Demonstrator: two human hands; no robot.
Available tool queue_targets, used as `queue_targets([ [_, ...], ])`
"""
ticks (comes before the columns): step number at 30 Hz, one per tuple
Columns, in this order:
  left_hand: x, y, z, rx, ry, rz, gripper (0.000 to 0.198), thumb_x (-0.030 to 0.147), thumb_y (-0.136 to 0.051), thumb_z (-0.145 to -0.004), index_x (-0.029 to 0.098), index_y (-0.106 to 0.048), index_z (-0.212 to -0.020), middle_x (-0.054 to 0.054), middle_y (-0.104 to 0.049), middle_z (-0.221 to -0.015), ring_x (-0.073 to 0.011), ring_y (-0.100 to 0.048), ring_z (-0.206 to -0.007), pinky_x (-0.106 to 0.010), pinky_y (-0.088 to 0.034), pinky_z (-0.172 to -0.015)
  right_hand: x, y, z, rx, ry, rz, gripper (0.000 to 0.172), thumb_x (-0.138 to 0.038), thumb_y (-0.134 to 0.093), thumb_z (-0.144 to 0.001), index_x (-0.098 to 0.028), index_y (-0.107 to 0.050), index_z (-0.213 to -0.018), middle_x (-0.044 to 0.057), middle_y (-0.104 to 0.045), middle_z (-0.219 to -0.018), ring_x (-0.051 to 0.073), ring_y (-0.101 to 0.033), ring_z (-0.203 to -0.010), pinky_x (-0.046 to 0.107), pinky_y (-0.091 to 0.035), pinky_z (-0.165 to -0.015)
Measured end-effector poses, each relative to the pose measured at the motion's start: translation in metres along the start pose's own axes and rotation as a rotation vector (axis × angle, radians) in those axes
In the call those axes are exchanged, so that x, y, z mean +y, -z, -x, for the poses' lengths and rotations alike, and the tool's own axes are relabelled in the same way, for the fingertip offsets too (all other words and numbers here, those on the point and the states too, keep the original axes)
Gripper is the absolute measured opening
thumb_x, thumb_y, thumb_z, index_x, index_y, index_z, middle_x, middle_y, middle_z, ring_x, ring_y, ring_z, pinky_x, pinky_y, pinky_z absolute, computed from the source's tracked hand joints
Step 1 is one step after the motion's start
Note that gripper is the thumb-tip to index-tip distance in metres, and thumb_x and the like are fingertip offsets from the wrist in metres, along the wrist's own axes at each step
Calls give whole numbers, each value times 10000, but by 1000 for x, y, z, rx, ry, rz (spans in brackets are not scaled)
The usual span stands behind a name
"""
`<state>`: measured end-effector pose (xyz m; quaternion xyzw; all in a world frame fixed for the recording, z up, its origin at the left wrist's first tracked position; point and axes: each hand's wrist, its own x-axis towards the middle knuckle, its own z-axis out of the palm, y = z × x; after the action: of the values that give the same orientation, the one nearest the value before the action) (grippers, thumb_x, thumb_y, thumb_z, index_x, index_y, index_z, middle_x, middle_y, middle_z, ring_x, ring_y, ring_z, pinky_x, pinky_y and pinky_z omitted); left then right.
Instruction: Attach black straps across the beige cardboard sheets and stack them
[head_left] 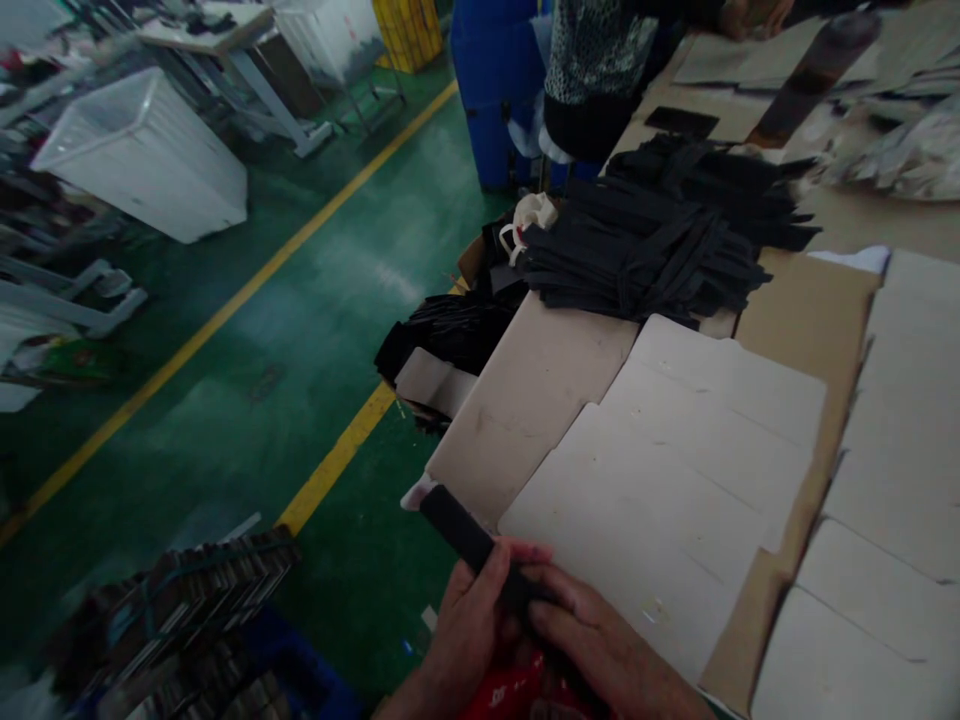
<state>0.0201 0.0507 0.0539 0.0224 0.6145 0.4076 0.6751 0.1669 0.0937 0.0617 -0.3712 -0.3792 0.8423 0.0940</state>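
- The dark strip [459,527] is the piece being worked: it is held at the near edge of the counter [525,385], its far end pointing left and away, its near end dropping out of sight below the hands.
- Left hand [466,625]: its grip pinches the strip, thumb laid along the top. Right hand [581,625]: its grip is pressed around the strip nearer the body, thumb on top.
- This piece looks mid-handling, since both hands are on it and it is not set down; whether it is folded or doubled is too dim to tell.
- Already laid out: pale panels [675,470] overlapping in a row just right of the hands, and a second row of panels [862,500] farther right.
- Many more strips lie in a loose pile [637,245] at the far end, with others that look similar in an open box [450,335] left of the counter. Whether these are finished or waiting cannot be told, so the amount left stays uncertain.
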Motion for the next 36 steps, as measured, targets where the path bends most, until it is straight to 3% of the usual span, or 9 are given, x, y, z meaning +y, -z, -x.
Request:
queue_targets([
  [3,7,-4,-10,71,-76,10,521,619,-687,-782,154,-678,-1017,-124,-740,-1054,-242,-698,-961,-325,-550,-830,14,3,-2,194,20,48,175,-369,-574,-837,-221,-568,-929,-13,-601,-833,164,-552,-791,282,-432,-720],
  [5,8,-4,-16,10,-121,-11,519,600,-679,-802,141,-675,-1044,-137,-740,-1052,-271,-672,-1055,-372,-511,-942,24,6,-4,313,16,87,191,-350,-641,-776,-224,-497,-794,-50,-519,-693,133,-463,-661,257,-369,-609],
  [12,10,-21,-15,-168,-74,105,451,501,-767,-765,135,-686,-1016,-107,-747,-937,-238,-687,-917,-364,-519,-880,25,12,6,394,51,-108,375,-469,-729,-707,-210,-460,-668,-58,-481,-602,99,-380,-557,245,-287,-526],
  [17,15,-40,-14,-139,-54,102,574,606,-710,-774,128,-683,-1092,-116,-747,-965,-254,-683,-933,-367,-520,-873,23,21,8,360,-2,-300,441,-600,-749,-676,-194,-599,-761,-44,-538,-598,95,-406,-505,237,-283,-491],
  [22,19,-52,-15,-29,-202,88,399,455,-804,-727,170,-689,-981,-29,-715,-865,-162,-644,-767,-257,-498,-698,25,26,3,421,80,-326,414,-621,-716,-718,-213,-640,-733,-27,-560,-636,128,-470,-565,252,-358,-522],
  [26,20,-43,-18,-64,-230,-44,382,442,-837,-683,157,-694,-894,29,-622,-646,-67,-492,-506,-186,-377,-491,21,17,1,500,252,-341,323,-548,-741,-727,-227,-711,-727,9,-633,-839,188,-575,-780,287,-465,-692],
  [29,31,-32,-22,-112,-269,-263,416,479,-824,-678,131,-720,-881,2,-638,-642,-42,-403,-446,-181,-289,-424,22,0,-7,542,262,-596,287,-521,-753,-731,-250,-719,-822,5,-668,-830,196,-602,-750,321,-497,-705],
  [34,74,-2,-26,-177,-329,-496,338,425,-782,-726,136,-742,-896,-74,-730,-798,-55,-448,-479,-188,-331,-453,19,-38,-40,678,437,-949,262,-389,-830,-688,-265,-675,-859,-26,-681,-770,155,-615,-711,288,-508,-719],
  [36,93,19,-28,-224,-330,-578,342,436,-768,-737,141,-749,-909,-66,-722,-747,-90,-513,-517,-204,-389,-491,14,-54,-53,693,514,-1010,263,-363,-835,-687,-259,-651,-844,-24,-692,-810,156,-634,-775,285,-513,-755],
])
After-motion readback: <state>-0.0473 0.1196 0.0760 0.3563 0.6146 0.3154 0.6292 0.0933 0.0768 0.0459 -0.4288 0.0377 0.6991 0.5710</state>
